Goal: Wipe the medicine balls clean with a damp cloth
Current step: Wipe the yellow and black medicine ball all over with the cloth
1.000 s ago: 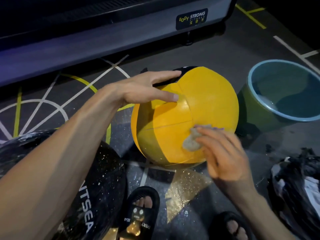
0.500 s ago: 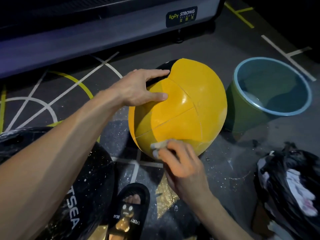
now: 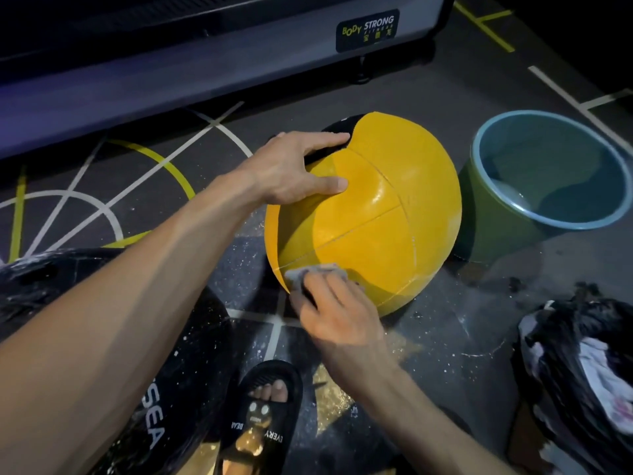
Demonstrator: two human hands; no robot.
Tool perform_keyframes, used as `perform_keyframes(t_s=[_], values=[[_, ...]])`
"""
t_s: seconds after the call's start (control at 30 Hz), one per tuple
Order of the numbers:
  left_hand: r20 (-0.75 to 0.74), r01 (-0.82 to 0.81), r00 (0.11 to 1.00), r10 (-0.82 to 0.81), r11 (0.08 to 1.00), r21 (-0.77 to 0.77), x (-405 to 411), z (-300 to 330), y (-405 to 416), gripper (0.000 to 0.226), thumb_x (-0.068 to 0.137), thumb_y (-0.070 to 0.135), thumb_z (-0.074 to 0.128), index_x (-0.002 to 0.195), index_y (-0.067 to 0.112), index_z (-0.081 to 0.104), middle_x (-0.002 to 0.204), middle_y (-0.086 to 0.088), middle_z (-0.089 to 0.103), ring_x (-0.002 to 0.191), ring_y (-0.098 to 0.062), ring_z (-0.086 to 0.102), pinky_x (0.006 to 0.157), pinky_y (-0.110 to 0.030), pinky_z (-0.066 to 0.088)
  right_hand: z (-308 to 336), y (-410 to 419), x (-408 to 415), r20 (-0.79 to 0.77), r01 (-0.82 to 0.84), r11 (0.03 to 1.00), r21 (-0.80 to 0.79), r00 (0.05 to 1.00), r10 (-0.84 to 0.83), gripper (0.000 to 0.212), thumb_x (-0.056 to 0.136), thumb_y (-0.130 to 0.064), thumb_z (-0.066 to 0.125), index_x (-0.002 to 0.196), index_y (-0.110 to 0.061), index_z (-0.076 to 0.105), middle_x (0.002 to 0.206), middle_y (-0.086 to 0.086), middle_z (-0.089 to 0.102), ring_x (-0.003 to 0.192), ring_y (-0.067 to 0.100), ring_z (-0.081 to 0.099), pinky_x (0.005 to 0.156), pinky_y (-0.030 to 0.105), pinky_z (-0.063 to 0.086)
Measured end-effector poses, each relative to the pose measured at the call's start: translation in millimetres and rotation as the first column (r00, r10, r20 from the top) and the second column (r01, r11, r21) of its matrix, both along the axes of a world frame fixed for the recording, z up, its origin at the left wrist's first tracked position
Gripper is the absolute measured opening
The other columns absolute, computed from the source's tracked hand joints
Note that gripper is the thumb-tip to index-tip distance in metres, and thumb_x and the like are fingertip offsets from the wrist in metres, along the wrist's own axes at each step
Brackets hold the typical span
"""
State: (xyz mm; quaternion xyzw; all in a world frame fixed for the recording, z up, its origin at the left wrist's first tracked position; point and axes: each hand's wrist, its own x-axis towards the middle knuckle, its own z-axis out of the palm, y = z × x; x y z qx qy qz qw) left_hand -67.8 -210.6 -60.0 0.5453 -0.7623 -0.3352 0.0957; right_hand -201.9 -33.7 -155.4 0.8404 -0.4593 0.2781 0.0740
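You've got the medicine ball (image 3: 376, 214) sitting on the floor (image 3: 445, 90) mid-scene; your left hand (image 3: 291, 173) rests on its far-left top; your right hand (image 3: 339, 313) presses the cloth (image 3: 308, 274) against its near-left bottom; the bucket (image 3: 496, 214) is just right of it; a second ball (image 3: 102, 337) lies near-left; the bag (image 3: 582, 371) near-right; the machine base (image 3: 171, 80) runs along the far side; your sandal (image 3: 260, 416) is nearest.

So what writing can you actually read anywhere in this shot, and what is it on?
"BODY STRONG": dark label on the grey machine base; the smaller lines beneath are too blurred to read.
"SEA": white letters, cut off, on the black ball.
"EVERY" and "BEAR": on the black slipper, upside down to the camera.
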Motion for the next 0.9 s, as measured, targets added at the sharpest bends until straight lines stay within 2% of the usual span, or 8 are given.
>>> perform_keyframes(t_s=[0.1,0.3,0.43,0.6,0.67,0.7,0.77,0.9], values=[[-0.002,0.007,1.0,-0.007,1.0,-0.004,2.5,-3.1,0.1,0.075,0.087,0.056,0.075,0.152,0.054,0.038,0.161,0.017,0.038,0.147,-0.018,0.036,0.121,-0.047,0.032,14.5,-0.8,-12.4,0.004,-0.04,0.997,0.067,0.999,0.04,0.008,0.093,0.001,0.064,0.095,-0.005,0.069,0.095,0.009,0.066,0.082,0.025,0.061,0.061,0.034,0.05],[-0.012,0.008,1.0,-0.008,1.0,-0.029,-0.8,-2.4,-1.1,0.076,0.085,0.058,0.075,0.151,0.052,0.04,0.161,0.016,0.039,0.15,-0.019,0.033,0.123,-0.048,0.028,67.2,-41.5,-44.0,0.181,0.258,0.965,0.041,0.948,-0.262,0.017,0.102,-0.008,0.057,0.11,-0.007,0.073,0.106,0.012,0.062,0.093,0.028,0.053,0.068,0.033,0.042],[-0.006,0.002,1.0,-0.002,1.0,0.005,4.0,-2.7,-2.6,0.075,0.087,0.054,0.076,0.153,0.051,0.039,0.16,0.017,0.04,0.148,-0.017,0.035,0.123,-0.049,0.027,13.4,-19.1,-8.6,0.062,0.03,0.999,0.014,0.998,-0.031,0.012,0.095,-0.002,0.062,0.105,-0.001,0.07,0.097,0.011,0.067,0.083,0.026,0.06,0.061,0.037,0.051],[-0.053,-0.024,0.998,0.028,0.997,0.072,13.3,-2.1,0.3,0.075,0.091,0.046,0.075,0.155,0.05,0.036,0.162,0.014,0.037,0.149,-0.019,0.034,0.122,-0.05,0.03,6.3,20.1,-27.2,-0.002,-0.06,0.99,0.127,0.998,0.061,0.037,0.108,-0.006,0.038,0.105,-0.008,0.075,0.107,0.007,0.07,0.099,0.023,0.065,0.082,0.034,0.053],[-0.07,-0.033,0.997,0.039,0.996,0.081,13.3,-0.7,0.9,0.075,0.091,0.045,0.075,0.155,0.05,0.036,0.162,0.014,0.037,0.148,-0.018,0.035,0.121,-0.049,0.032,6.8,25.1,-52.2,0.025,-0.002,0.991,0.135,1.0,-0.001,0.017,0.095,-0.002,0.065,0.101,-0.009,0.078,0.105,0.009,0.072,0.096,0.025,0.067,0.078,0.033,0.056],[-0.075,-0.034,0.996,0.041,0.996,0.083,13.9,-0.5,1.3,0.075,0.092,0.043,0.075,0.155,0.049,0.036,0.162,0.014,0.037,0.147,-0.018,0.036,0.121,-0.048,0.033,6.5,26.2,-65.9,0.051,0.06,0.987,0.151,0.996,-0.069,0.021,0.084,0.0,0.075,0.101,-0.011,0.079,0.105,0.009,0.071,0.095,0.025,0.067,0.076,0.032,0.056],[-0.09,-0.034,0.995,0.043,0.994,0.101,15.7,-0.1,1.0,0.075,0.093,0.04,0.075,0.156,0.047,0.035,0.163,0.013,0.035,0.145,-0.017,0.038,0.119,-0.043,0.035,4.4,26.3,-95.1,0.154,0.197,0.954,0.227,0.96,-0.235,0.024,0.082,-0.008,0.071,0.103,-0.015,0.079,0.11,0.004,0.065,0.096,0.025,0.064,0.073,0.029,0.053],[-0.121,-0.023,0.992,0.038,0.992,0.122,16.9,0.2,2.3,0.075,0.093,0.039,0.074,0.156,0.048,0.034,0.164,0.013,0.033,0.145,-0.016,0.037,0.117,-0.042,0.036,23.2,18.6,-108.2,0.464,0.42,0.869,0.26,0.735,-0.494,0.02,0.084,-0.008,0.065,0.101,-0.008,0.076,0.111,0.004,0.057,0.094,0.019,0.061,0.08,0.015,0.046]])
